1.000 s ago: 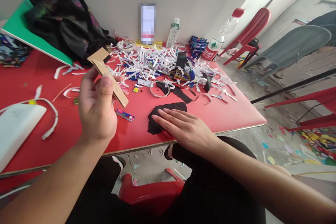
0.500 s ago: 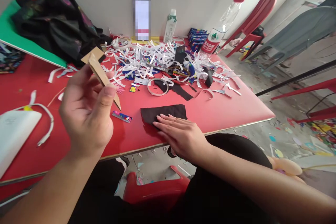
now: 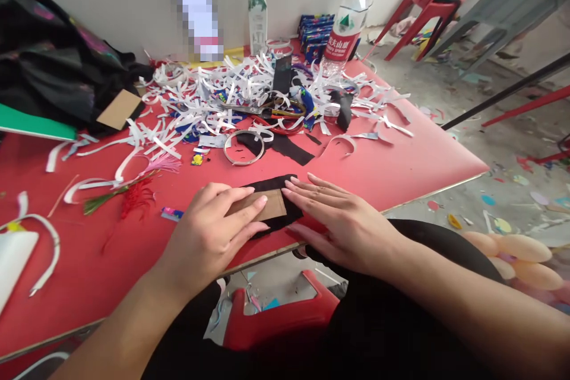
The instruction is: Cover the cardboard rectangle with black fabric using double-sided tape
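Observation:
A brown cardboard piece (image 3: 274, 205) lies flat on a black cloth piece (image 3: 291, 209) near the front edge of the red table (image 3: 392, 160). My left hand (image 3: 220, 219) rests over the left part of the cardboard, fingers spread and pressing on it. My right hand (image 3: 341, 222) lies with outstretched fingers on the right end of the cloth, its fingertips beside the cardboard. Part of the cardboard and cloth is hidden under my left hand.
Behind lie a heap of white paper strips (image 3: 191, 95), scissors (image 3: 253, 110), a ring (image 3: 244, 148) and black scraps (image 3: 294, 148). A water bottle (image 3: 342, 35), small bottle (image 3: 257, 21) and blurred phone (image 3: 198, 12) stand farther back. Another cardboard piece (image 3: 119, 108) lies left.
My left hand has come down and right, and the cardboard it held raised now lies on the black cloth. My right hand has shifted toward the cloth's right end. The view has turned somewhat.

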### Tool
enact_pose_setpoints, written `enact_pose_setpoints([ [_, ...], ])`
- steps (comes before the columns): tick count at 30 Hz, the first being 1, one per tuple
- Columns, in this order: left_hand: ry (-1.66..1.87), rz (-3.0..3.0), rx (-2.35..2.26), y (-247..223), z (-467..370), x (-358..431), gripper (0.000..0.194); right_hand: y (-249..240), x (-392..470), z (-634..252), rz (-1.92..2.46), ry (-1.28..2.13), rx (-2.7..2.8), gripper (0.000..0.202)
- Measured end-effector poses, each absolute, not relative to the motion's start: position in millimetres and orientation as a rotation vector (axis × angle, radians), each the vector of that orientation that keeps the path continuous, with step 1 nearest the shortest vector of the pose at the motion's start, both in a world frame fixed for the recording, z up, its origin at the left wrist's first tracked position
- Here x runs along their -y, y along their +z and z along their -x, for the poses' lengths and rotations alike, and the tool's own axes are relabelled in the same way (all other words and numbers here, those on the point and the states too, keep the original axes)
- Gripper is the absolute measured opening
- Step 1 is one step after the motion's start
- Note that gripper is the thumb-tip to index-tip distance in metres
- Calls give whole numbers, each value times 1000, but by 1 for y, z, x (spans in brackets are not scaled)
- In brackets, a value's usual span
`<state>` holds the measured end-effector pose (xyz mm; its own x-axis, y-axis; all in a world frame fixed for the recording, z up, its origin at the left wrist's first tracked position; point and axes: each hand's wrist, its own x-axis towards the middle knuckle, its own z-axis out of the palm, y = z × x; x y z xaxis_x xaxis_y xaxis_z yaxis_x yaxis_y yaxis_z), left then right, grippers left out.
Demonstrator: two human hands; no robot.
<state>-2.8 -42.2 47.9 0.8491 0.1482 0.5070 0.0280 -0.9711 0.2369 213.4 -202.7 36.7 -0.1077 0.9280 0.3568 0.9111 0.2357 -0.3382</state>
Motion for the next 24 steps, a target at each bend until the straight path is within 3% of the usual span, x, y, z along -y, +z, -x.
enact_pose_setpoints([
  [5, 767, -2754, -161, 37, 0, 41, 29, 32, 207, -212, 1654, 121, 2016, 58],
  [24, 483, -2805, -221, 34, 9, 42, 32, 31, 208, -215, 1729, 287, 1820, 55],
])
